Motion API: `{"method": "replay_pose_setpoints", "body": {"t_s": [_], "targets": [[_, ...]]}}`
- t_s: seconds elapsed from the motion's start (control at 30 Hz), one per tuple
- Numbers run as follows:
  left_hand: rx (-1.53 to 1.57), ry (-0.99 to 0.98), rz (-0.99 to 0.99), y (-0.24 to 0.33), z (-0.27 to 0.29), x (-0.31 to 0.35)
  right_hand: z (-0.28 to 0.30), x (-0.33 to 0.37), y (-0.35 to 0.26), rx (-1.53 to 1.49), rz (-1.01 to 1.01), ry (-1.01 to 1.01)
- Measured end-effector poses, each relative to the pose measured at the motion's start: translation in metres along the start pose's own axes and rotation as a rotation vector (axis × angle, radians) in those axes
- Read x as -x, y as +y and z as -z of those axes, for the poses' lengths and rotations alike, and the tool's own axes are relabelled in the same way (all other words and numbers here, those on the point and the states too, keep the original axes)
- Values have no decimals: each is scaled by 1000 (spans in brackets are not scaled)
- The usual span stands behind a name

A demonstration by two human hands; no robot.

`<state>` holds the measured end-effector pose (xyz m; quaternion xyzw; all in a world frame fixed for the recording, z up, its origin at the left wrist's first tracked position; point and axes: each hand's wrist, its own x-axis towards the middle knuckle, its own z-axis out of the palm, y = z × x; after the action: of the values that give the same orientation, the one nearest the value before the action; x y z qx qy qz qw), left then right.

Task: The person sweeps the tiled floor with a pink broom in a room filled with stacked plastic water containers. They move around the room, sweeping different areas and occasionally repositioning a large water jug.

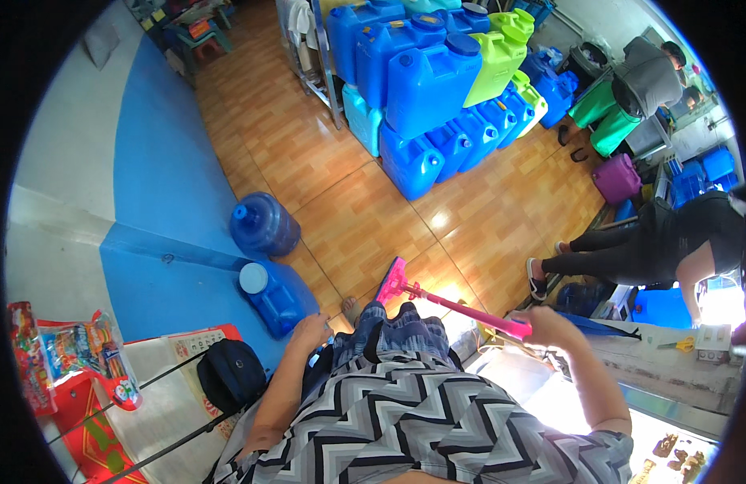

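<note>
My right hand (548, 329) is wrapped round the pink handle of a squeegee (462, 309). The squeegee slants away to the left, and its pink head with a dark edge is in front of my knees, over the tiled floor. My left hand (310, 331) is beside my left thigh, close to a blue water container (278, 300) with a pale round cap. Its fingers look curled in; what they hold, if anything, is hidden. Beyond that container a round translucent blue water bottle (264, 224) stands by the blue wall.
Blue and green water containers (429, 89) are stacked ahead. At right, one person in black (671, 242) bends over a blue container; another in green trousers (615, 113) stands farther back beside a purple container (616, 179). A dark cap (232, 375) and snack packets (83, 355) are at left.
</note>
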<state>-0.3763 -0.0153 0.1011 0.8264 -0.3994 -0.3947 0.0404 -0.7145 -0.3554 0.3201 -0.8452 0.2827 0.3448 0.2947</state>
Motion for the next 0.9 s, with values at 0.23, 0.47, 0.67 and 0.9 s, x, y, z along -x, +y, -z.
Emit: {"method": "replay_pose_setpoints", "body": {"t_s": [0.23, 0.47, 0.67, 0.9], "targets": [[-29, 38, -53, 7, -3, 4, 1, -84, -104, -722, 869, 662], [-6, -3, -28, -5, 2, -8, 35, -113, -115, -1000, 669, 519], [-25, -31, 61, -42, 8, -12, 81, -114, -110, -993, 530, 575], [104, 15, 116, -109, 20, -15, 43, -259, -139, -968, 314, 430]]}}
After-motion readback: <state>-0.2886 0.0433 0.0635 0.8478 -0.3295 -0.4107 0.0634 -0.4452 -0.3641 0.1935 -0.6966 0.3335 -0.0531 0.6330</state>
